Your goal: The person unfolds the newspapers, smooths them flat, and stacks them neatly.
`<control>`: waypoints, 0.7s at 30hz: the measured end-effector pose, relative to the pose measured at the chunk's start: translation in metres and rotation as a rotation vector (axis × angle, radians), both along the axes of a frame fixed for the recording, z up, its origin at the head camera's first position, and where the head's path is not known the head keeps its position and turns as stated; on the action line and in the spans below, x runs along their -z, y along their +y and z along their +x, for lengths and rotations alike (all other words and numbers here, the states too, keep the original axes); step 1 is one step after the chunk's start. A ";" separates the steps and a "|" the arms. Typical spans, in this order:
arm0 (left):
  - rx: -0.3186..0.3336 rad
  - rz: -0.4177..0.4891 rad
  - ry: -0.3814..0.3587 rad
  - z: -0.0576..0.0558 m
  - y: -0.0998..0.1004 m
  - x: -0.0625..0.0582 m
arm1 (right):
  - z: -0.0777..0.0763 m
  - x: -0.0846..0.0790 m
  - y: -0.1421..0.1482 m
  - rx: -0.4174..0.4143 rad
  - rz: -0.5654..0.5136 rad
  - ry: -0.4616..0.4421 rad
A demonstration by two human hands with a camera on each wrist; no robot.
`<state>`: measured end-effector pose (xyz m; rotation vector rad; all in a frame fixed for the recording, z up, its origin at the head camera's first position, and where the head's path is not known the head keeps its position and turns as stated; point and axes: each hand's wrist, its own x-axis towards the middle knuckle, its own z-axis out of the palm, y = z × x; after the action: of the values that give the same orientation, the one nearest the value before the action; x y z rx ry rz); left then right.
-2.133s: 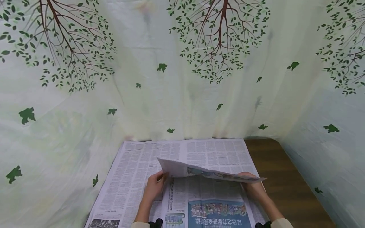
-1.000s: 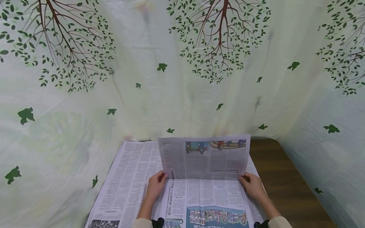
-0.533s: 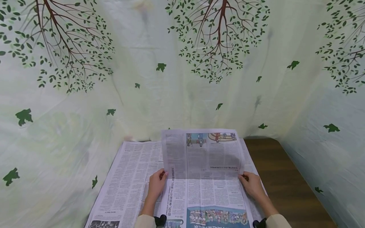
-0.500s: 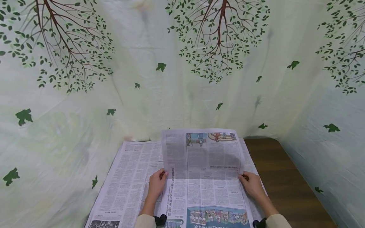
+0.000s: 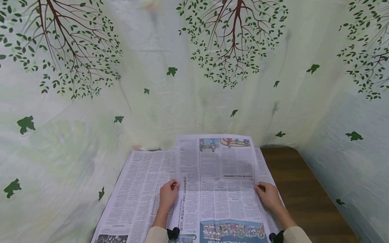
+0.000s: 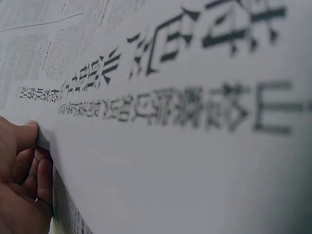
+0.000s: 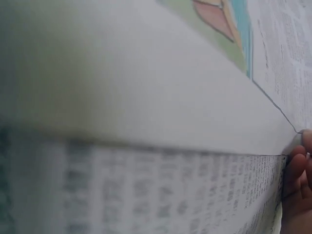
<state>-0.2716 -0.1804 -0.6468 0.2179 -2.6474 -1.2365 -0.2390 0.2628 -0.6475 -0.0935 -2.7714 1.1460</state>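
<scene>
A newspaper sheet (image 5: 228,199) with a blue illustrated panel near its lower end lies between my hands, its far part raised and leaning back toward the curtain. At its left edge my left hand (image 5: 168,195) pinches the paper between thumb and curled fingers; the left wrist view shows the thumb (image 6: 27,136) on top at the margin. My right hand (image 5: 269,195) pinches the opposite edge at about the same height. In the right wrist view its fingertips (image 7: 296,163) grip the sheet's border at the far right. Beneath is a larger spread newspaper (image 5: 139,189).
A dark wooden table (image 5: 307,195) shows to the right of the papers. Behind and on both sides hangs a pale curtain (image 5: 194,101) printed with trees and green leaves. Black straps (image 5: 173,233) sit at both wrists, by the beige sleeves.
The far half of the held sheet, first folded over toward me, has swung up and away, and now leans back nearly flat. Both hands have stayed at the side edges.
</scene>
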 end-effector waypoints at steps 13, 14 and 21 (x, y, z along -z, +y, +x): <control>-0.026 0.001 -0.030 0.000 0.002 0.002 | 0.002 0.000 0.000 0.040 -0.064 -0.055; -0.026 -0.001 -0.026 -0.001 0.001 0.002 | 0.002 -0.001 0.000 0.035 -0.070 -0.057; -0.029 0.016 -0.028 0.000 0.000 0.000 | 0.003 -0.003 0.000 0.054 -0.101 -0.094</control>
<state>-0.2715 -0.1807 -0.6466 0.2774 -2.6493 -1.2550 -0.2361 0.2630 -0.6442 -0.2366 -2.7708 1.3002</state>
